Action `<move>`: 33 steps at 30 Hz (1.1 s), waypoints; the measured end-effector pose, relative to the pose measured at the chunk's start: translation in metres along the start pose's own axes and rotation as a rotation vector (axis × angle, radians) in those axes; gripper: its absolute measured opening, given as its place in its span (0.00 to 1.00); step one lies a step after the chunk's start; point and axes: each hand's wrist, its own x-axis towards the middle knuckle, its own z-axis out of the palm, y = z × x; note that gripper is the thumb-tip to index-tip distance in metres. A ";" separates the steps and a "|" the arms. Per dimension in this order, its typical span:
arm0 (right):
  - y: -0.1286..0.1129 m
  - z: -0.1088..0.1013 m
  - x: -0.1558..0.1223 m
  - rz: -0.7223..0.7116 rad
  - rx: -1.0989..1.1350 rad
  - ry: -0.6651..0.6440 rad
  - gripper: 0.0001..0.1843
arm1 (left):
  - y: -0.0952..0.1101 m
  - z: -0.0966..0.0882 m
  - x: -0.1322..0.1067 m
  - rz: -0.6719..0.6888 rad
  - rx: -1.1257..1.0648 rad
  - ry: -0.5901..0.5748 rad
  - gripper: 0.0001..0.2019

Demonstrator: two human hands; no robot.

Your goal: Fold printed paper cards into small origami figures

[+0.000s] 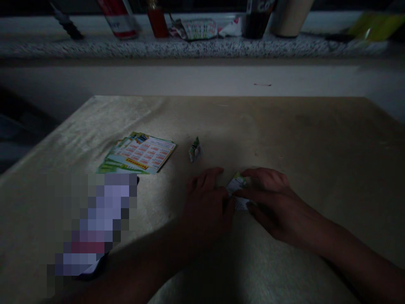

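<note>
Both my hands rest on a beige table (284, 135) in dim light, pressing a small folded piece of printed paper (238, 184) between them. My left hand (207, 198) lies with its fingers on the paper's left side. My right hand (272, 198) pinches the paper from the right, fingers curled over it. A small folded paper shape (195, 150) stands on the table just beyond my left hand. A fanned stack of green and orange printed leaflets (139, 154) lies further left.
A phone-like object (91, 228), blurred out, lies at the near left of the table. Behind the table runs a speckled stone ledge (202, 46) with a red can (118, 19), a red bottle (157, 19), more leaflets (199, 28) and a dark cup (256, 19).
</note>
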 end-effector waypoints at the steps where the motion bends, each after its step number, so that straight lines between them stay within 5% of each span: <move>1: 0.001 0.000 0.000 -0.009 -0.006 -0.008 0.25 | 0.000 0.000 0.000 0.000 0.001 -0.001 0.08; 20: 0.000 -0.005 0.003 -0.027 -0.062 -0.089 0.26 | -0.002 0.003 -0.003 0.039 0.035 0.051 0.07; 27: 0.000 -0.003 0.005 -0.023 -0.057 -0.094 0.29 | -0.006 0.004 -0.005 0.310 0.077 0.125 0.09; 33: 0.000 -0.004 0.004 -0.036 -0.030 -0.095 0.30 | -0.008 0.004 -0.005 0.320 0.140 0.193 0.08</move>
